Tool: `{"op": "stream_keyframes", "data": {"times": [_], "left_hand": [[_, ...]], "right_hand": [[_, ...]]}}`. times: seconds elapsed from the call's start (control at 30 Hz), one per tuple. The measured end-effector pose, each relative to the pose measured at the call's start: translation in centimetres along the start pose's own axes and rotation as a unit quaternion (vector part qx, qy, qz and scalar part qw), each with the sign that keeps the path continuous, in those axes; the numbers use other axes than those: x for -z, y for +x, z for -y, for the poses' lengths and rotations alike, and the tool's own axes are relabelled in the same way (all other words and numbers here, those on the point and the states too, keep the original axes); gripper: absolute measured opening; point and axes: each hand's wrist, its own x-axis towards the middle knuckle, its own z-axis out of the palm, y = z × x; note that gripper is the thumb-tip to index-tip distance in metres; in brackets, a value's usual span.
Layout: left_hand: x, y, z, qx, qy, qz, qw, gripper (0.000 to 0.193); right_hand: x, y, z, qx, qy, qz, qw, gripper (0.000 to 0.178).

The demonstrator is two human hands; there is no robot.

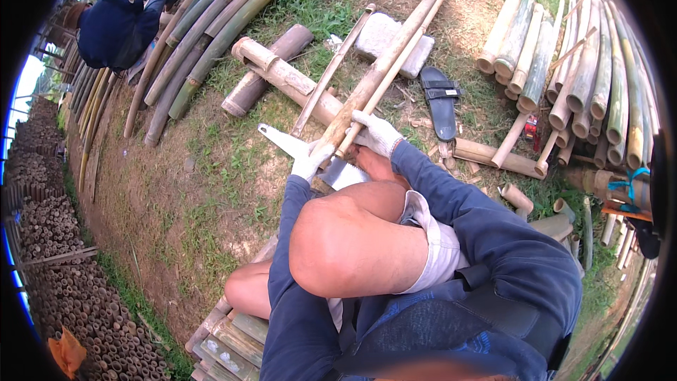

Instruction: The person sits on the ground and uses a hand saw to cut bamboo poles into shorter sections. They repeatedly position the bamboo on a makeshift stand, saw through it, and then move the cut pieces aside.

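Note:
A long tan bamboo pole (381,74) slants from my hands to the far middle, with a thinner bamboo stick (396,69) alongside its right edge. My left hand (307,161), in a white glove, is closed around the pole's near end. My right hand (378,132), gloved too, grips the poles a little farther up. Beneath them, a pale metal saw (278,139) lies with its holed tip to the left; its wider blade shows near my bare foot, and its handle is hidden. The poles cross above a thick bamboo log (296,86).
A stone block (395,44) and a black sandal (442,102) lie beyond my right hand. Cut bamboo is stacked at the right (599,70), and long poles (233,21) at the far left. Another person (118,28) bends there. Bamboo slats (233,346) are under me.

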Motion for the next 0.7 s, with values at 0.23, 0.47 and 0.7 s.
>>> {"op": "stream_keyframes", "data": {"times": [0.23,0.47,0.7], "left_hand": [[0.0,-2.0,-4.3,0.033,0.068,0.068,0.995,0.074],[-2.5,-3.9,-7.4,-0.044,0.184,0.174,0.966,0.093],[-3.8,-3.4,-5.9,-0.099,0.29,0.188,0.933,0.106]], "right_hand": [[7.4,-0.6,4.8,0.082,0.062,-0.157,0.982,0.043],[6.4,-1.4,10.9,0.31,-0.283,-0.287,0.861,0.07],[0.2,0.9,10.6,0.194,0.058,-0.073,0.976,0.047]]}}
